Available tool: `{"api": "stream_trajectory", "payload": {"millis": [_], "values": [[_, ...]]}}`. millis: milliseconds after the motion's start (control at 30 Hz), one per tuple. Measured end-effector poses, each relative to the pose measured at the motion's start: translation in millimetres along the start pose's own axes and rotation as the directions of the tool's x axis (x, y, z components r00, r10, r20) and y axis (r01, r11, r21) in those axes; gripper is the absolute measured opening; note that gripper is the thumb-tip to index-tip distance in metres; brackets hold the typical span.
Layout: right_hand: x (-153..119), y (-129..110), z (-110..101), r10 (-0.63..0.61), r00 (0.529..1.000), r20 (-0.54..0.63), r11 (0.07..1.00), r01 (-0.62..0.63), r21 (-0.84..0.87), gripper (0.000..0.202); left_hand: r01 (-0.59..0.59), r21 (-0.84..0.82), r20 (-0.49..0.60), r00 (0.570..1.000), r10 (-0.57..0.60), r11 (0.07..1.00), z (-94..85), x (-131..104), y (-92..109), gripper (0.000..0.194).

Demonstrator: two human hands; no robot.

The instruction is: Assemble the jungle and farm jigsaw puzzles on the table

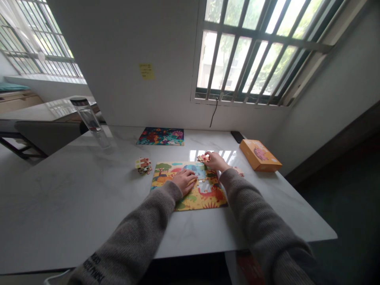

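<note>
At the left, a small cluster of brown, yellow and black-and-white cardboard pieces (143, 166) lies just beside the colourful rectangular animal jigsaw (190, 204), which is flat on the white marbled table (74, 198) in front of you. Your left hand (184, 182) rests palm down on the jigsaw's middle, fingers extended and nearly together, pinching nothing visible. Just right of those fingertips is a pale opening in the jigsaw (204, 187), above its red animal. At the jigsaw's far edge, the red-and-cream jigsaw pieces (203, 158) run roughly left to right, with the opening on your side of them. Your right hand (216, 161) is nearer these pieces; its fingers curl onto their right end, but whether they pinch or only touch, you cannot tell from this view. The left fingertips are nearer the opening.
</note>
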State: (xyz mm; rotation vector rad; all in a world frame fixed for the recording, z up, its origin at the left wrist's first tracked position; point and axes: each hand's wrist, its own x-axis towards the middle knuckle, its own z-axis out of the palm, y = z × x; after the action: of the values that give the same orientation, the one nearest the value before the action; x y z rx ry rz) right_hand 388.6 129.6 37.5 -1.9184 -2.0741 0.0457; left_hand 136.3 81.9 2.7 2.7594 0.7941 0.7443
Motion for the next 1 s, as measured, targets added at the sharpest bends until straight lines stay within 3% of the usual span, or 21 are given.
{"api": "stream_trajectory", "payload": {"millis": [233,400,533,667,767,900,1000], "values": [[-21.2,0.0,-23.9,0.087,0.988,-0.127,0.994,-0.079,0.071,0.046,0.119,-0.104,-0.161,0.978,-0.134,0.987,-4.7,2.9,-1.6,0.028],[-58.4,-21.3,-22.3,-0.052,0.98,-0.193,0.98,0.087,0.178,0.051,0.218,-0.288,-0.286,0.909,-0.301,0.932,-8.9,6.9,-2.9,0.023],[-86.3,-48.5,-10.7,-0.169,0.965,-0.201,0.937,0.221,0.272,0.06,0.321,-0.439,-0.245,0.856,-0.455,0.839,-12.5,8.2,-1.8,0.023],[-101.5,-65.9,-6.4,-0.183,0.966,-0.183,0.914,0.235,0.33,0.062,0.35,-0.512,-0.198,0.84,-0.505,0.784,-14.3,8.0,-0.3,0.026],[-106.0,-68.9,-5.9,-0.177,0.958,-0.227,0.898,0.252,0.361,0.063,0.337,-0.627,-0.138,0.84,-0.526,0.703,-11.9,8.2,-0.3,0.032],[-107.6,-67.8,-4.7,-0.173,0.947,-0.271,0.862,0.279,0.423,0.068,0.276,-0.812,-0.036,0.856,-0.516,0.514,-6.5,9.8,-2.8,0.047],[-106.9,-67.0,-6.1,-0.169,0.952,-0.254,0.784,0.286,0.551,0.065,0.227,-0.861,-0.043,0.859,-0.51,0.455,-5.9,10.4,-4.7,0.049]]}}
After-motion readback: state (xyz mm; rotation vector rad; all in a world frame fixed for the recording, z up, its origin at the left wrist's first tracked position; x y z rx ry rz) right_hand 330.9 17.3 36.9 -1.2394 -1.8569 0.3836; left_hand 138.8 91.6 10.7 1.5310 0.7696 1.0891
